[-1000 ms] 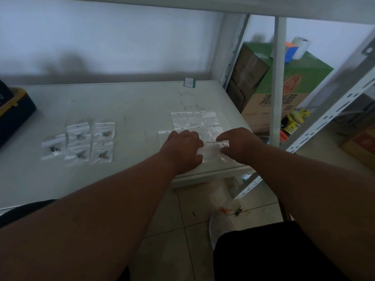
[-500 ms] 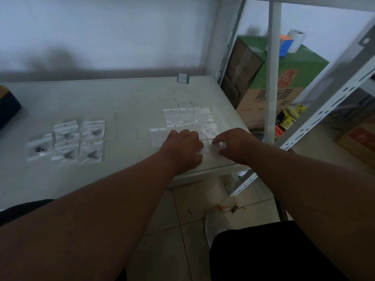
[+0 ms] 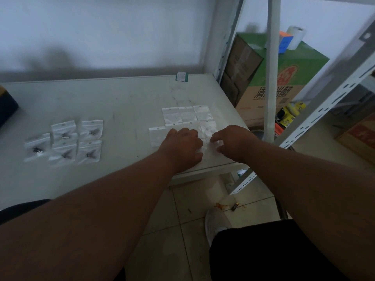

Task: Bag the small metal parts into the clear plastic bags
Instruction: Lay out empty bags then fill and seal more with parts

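Head view: I see both of my hands down at the near right corner of the pale table point(image 3: 121, 102), working on one clear bag point(image 3: 209, 148) that lies flat between them. My left hand point(image 3: 182, 147) rests knuckles up on the bag's left part, fingers side by side and bent down onto the plastic; I cannot tell whether they pinch it or only press it. My right hand point(image 3: 231, 141) sits just beside it on the bag's right edge, fingers curled with the tips on the plastic, and again I cannot tell a pinch from a press. The two hands are close but not touching.

Just beyond my knuckles lie the empty bags point(image 3: 186, 115), flat in rows, edges touching or overlapping, one of them poking out to the left of my left hand. Well apart from these, on the left part of the table, lie the filled bags point(image 3: 65, 140), five that I can count, packed close in two rows, each with a small dark metal part point(image 3: 37, 150) inside.

A small green-edged card point(image 3: 181, 76) lies at the far edge by the wall. A dark box point(image 3: 7, 107) shows at the left edge. Past the table, behind the white shelf posts point(image 3: 271, 67), stands a green and brown carton point(image 3: 284, 82) with a coloured cube point(image 3: 285, 41) on top.
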